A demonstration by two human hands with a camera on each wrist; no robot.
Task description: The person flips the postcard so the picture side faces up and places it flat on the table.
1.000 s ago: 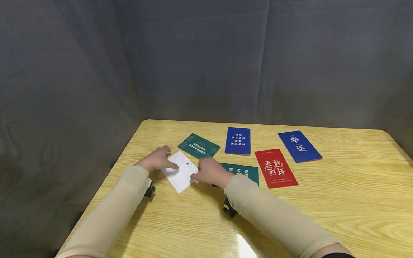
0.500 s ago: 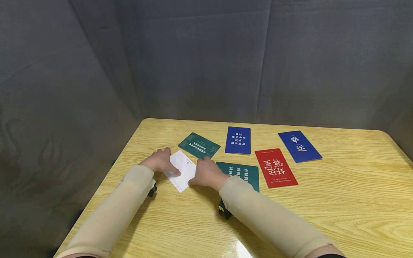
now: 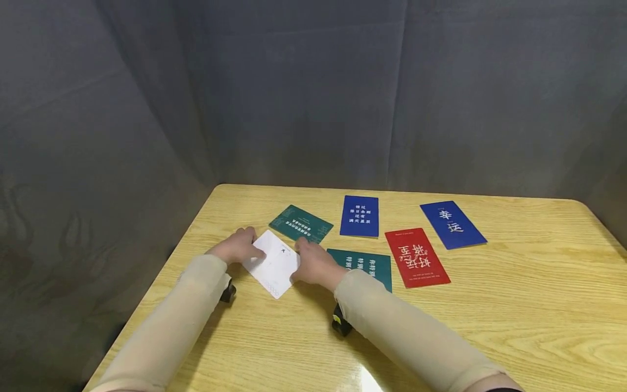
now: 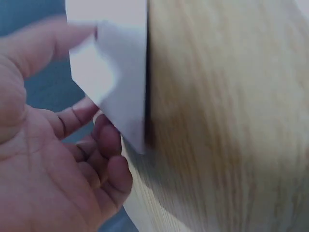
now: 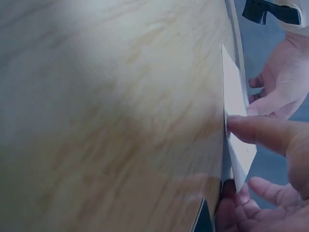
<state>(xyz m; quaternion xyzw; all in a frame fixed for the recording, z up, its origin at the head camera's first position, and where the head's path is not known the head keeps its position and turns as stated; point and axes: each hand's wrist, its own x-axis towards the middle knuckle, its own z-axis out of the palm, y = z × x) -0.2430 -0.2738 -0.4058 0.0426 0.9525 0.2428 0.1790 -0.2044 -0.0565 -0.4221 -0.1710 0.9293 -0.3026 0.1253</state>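
A white card with small dark print lies at a slant between the two hands, over the left part of the table. My left hand holds its left edge; in the left wrist view the thumb crosses the card's face and the fingers are at and behind its edge. Along the right edge, my right hand pinches the card. Its thumb is on the face and its fingertips are behind the lower corner in the right wrist view. The card stands close over the wooden table.
Just behind the white card lies a green card. Another green card is partly hidden by the right forearm. Further right are a blue card, a red card and a second blue card. A dark curtain hangs behind the table.
The right hand has shifted slightly left, uncovering more of the nearer green card. The left thumb has drawn back toward the white card's left edge, and the card has turned a little.
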